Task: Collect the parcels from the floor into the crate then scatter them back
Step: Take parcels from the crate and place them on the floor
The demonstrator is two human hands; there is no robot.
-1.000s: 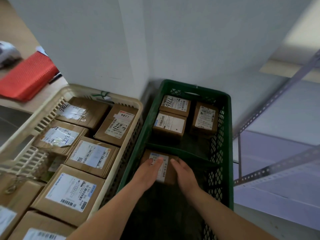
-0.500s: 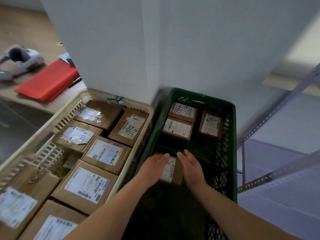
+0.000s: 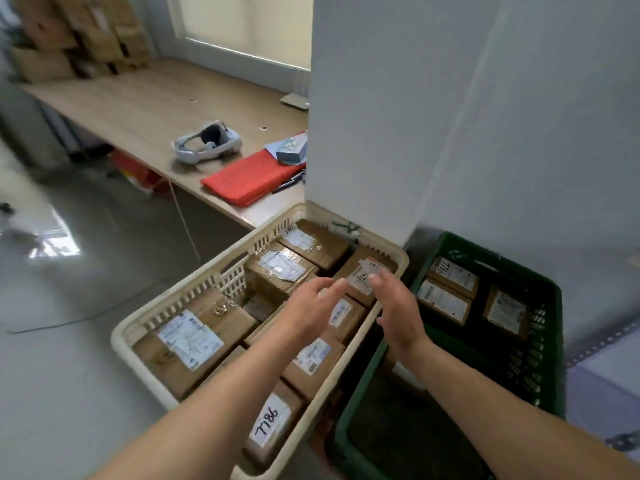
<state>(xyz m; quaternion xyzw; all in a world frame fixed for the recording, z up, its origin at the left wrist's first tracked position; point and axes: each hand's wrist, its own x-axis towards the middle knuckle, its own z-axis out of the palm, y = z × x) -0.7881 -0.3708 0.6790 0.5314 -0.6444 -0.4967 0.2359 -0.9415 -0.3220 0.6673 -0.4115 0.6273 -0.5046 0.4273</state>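
Head view: left hand and right hand both empty, fingers straight and loosely spread, palms turned toward each other, hovering over the cream basket; left hand is above the brown boxes packed inside, right hand above the basket's right rim, just beside the green crate; three parcels with labels sit at the crate's far end; one basket box near the front edge is marked 7186; behind, a tabletop carries a white headset and red mesh pouch; white pillar stands behind both containers.
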